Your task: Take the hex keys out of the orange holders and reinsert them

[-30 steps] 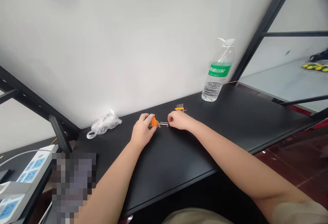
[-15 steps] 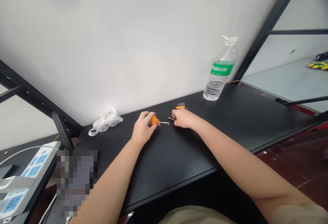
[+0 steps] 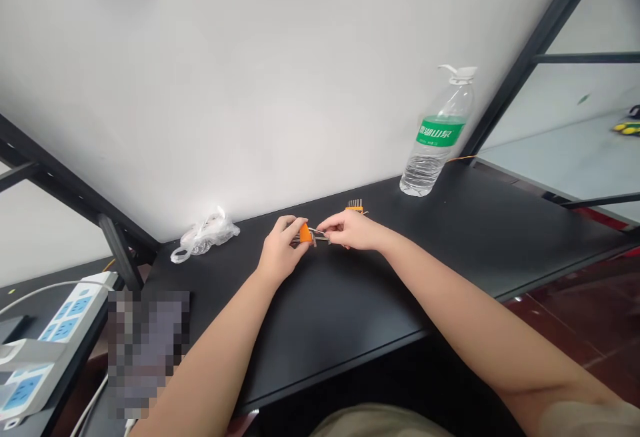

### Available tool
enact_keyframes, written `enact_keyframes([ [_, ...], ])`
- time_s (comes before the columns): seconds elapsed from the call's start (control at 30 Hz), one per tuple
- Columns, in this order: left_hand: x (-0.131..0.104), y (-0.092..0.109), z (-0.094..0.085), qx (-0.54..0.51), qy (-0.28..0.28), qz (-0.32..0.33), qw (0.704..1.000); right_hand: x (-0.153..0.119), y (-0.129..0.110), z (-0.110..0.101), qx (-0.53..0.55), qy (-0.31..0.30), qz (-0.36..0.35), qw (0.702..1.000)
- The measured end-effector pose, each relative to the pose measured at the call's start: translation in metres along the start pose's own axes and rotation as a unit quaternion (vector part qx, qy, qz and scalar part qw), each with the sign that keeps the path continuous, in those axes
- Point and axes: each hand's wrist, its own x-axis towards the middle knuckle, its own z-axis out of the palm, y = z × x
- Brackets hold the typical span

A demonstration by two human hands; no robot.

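Observation:
My left hand [image 3: 280, 249] is closed around an orange hex key holder [image 3: 305, 232], with metal keys sticking out of it on both sides. From the right, my right hand [image 3: 353, 230] pinches a thin hex key [image 3: 316, 230], whose far end meets the holder's right side. Whether that end sits inside a slot is too small to tell. Just behind my right hand lies a second orange holder [image 3: 354, 209] with several short metal keys standing up from it; its lower part is hidden by the hand.
A large water bottle [image 3: 434, 137] with a green label stands at the back right against the wall. A crumpled clear plastic bag [image 3: 207, 233] lies at the back left of the black table [image 3: 335, 330]. A power strip [image 3: 63, 330] and cables are at the far left.
My right hand has moved left with the hex key, bringing its end up to the orange holder. My left hand stays nearly in place, still gripping the holder.

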Motion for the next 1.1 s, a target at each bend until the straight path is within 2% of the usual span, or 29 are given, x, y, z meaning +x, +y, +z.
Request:
enact_keyframes([
  [0.23,0.001,0.002,-0.003,0.021,-0.003,0.019,1.000,-0.001,-0.003,-0.002,0.028,-0.019,0.026,0.999],
  [0.47,0.004,0.005,-0.010,0.087,-0.049,0.123,0.987,0.002,0.011,-0.011,0.210,-0.065,0.068,0.973],
  [0.57,0.003,0.011,-0.006,0.083,-0.071,0.143,0.984,0.007,0.017,-0.004,0.257,-0.092,0.075,0.959],
  [0.67,0.002,0.015,-0.003,0.086,-0.078,0.139,0.984,0.013,0.016,0.012,0.264,-0.059,0.057,0.961],
  [0.77,0.003,0.009,-0.004,0.093,-0.051,0.109,0.988,0.017,0.014,0.019,0.213,0.025,0.044,0.976],
  [0.83,0.003,0.001,-0.006,0.098,-0.038,0.087,0.991,0.018,0.017,0.015,0.105,0.081,0.043,0.990],
  [0.9,0.004,-0.005,-0.008,0.101,-0.039,0.070,0.992,0.018,0.023,0.009,-0.035,0.111,0.043,0.992],
  [0.97,0.004,-0.010,-0.009,0.103,-0.044,0.059,0.992,0.019,0.030,0.003,-0.134,0.102,0.044,0.985],
  [1.1,0.005,-0.015,-0.008,0.102,-0.043,0.045,0.993,0.023,0.037,0.003,-0.193,0.063,0.034,0.978],
])
